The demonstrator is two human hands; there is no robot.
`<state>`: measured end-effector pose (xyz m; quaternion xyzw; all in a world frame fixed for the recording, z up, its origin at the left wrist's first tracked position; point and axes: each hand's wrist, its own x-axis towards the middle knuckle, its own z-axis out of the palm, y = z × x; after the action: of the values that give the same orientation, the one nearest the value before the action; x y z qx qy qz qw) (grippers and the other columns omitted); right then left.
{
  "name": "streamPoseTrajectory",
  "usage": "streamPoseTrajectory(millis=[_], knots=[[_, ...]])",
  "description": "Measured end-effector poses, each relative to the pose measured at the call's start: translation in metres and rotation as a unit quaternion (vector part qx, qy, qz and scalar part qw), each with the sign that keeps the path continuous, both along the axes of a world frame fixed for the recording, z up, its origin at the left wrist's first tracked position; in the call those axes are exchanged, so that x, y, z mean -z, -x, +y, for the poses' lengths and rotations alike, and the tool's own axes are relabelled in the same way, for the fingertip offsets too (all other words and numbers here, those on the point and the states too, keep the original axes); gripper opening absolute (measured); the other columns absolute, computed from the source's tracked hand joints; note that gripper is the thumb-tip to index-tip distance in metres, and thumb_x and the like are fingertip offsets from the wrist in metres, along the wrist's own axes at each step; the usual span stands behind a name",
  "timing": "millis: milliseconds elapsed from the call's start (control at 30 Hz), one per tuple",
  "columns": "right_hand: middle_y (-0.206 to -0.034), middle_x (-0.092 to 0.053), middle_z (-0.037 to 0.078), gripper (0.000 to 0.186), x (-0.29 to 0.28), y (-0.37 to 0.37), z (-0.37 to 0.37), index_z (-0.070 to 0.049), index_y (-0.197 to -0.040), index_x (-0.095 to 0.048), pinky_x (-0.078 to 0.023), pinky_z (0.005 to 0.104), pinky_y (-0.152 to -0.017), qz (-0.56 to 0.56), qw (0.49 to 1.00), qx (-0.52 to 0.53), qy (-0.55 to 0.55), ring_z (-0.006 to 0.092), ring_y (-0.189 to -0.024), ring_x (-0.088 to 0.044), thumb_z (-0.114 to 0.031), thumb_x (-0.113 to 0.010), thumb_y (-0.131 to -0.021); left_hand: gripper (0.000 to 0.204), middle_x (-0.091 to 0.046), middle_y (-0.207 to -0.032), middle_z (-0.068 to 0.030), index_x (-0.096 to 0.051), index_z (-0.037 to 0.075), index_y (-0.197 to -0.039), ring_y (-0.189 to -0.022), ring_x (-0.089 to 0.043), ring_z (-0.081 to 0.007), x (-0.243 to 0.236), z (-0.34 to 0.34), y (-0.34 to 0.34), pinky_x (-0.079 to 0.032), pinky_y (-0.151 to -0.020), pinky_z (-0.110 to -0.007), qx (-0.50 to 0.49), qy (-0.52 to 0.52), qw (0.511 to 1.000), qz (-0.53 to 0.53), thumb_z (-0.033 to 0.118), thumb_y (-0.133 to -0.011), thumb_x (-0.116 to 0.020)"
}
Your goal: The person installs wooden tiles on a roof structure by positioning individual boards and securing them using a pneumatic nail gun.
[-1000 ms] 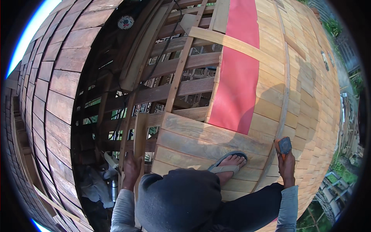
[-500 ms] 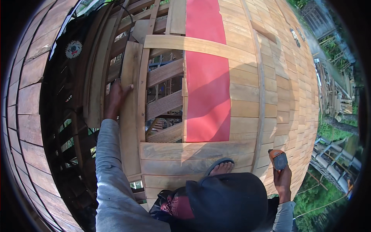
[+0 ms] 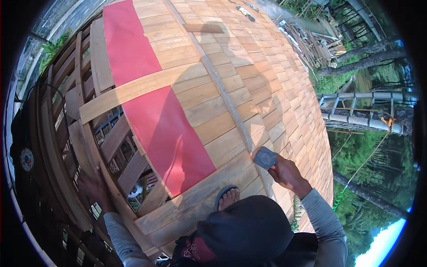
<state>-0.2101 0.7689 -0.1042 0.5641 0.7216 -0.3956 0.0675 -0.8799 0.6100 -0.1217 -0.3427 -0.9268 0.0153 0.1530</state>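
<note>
My left hand (image 3: 92,183) lies across a long wooden plank (image 3: 81,143) at the edge of the open framing, thumb on one side and fingers on the other. Shadow dims those fingers. In my right hand (image 3: 287,172) is a nail gun (image 3: 265,158), its grey square cap facing up, held above the wooden shingles. A green coiled hose (image 3: 296,213) hangs near my right forearm. Between the hands, a red sheet (image 3: 167,144) lies on the roof, crossed by a pale wooden board (image 3: 144,88).
Gaps between slanted ribbed battens (image 3: 133,171) open onto the space below. My sandalled foot (image 3: 229,198) stands on the lower boards. A narrow batten (image 3: 218,84) runs up the shingles. Beyond the roof's right edge are a ladder-like frame (image 3: 356,107) and trees.
The view has turned, so the roof now slants across it. My right hand has brought the nail gun up and inward over the shingles. My left hand stays at the plank.
</note>
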Motion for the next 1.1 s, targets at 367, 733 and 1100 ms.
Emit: streamPoseTrajectory(millis=[367, 733, 1100], knots=[[-0.1, -0.073, 0.024, 0.032, 0.087, 0.013, -0.034, -0.004, -0.124, -0.053, -0.055, 0.0575, -0.081, 0.119, 0.992, -0.01, -0.05, 0.0477, -0.094, -0.072, -0.023, -0.064, -0.101, 0.05, -0.072, -0.12, -0.0187, -0.059, 0.012, -0.142, -0.113, -0.069, -0.0382, -0.031, -0.048, -0.081, -0.056, -0.092, -0.052, 0.125, -0.101, 0.979, 0.127, 0.042, -0.102, -0.064], [-0.1, -0.074, 0.026, 0.031, 0.115, 0.024, -0.025, 0.0, -0.123, -0.054, -0.056, 0.0574, -0.08, 0.11, 0.987, -0.083, -0.078, 0.0464, -0.094, -0.074, -0.016, -0.062, -0.098, 0.048, -0.074, -0.106, -0.018, -0.064, 0.012, -0.133, -0.098, -0.071, -0.0382, -0.084, -0.079, -0.123, -0.058, -0.079, -0.053, 0.119, -0.086, 0.983, 0.112, 0.05, -0.104, -0.058], [-0.108, -0.073, 0.03, 0.046, 0.123, -0.003, -0.062, 0.002, -0.134, -0.054, -0.058, 0.0559, -0.087, 0.175, 0.977, 0.089, -0.085, 0.0486, -0.101, -0.072, -0.015, -0.064, -0.092, 0.059, -0.065, -0.144, -0.0238, -0.058, -0.002, -0.148, -0.128, -0.066, -0.0352, -0.172, 0.002, -0.203, -0.053, -0.104, -0.04, 0.328, -0.16, 0.888, -0.281, 0.041, -0.108, -0.056]])
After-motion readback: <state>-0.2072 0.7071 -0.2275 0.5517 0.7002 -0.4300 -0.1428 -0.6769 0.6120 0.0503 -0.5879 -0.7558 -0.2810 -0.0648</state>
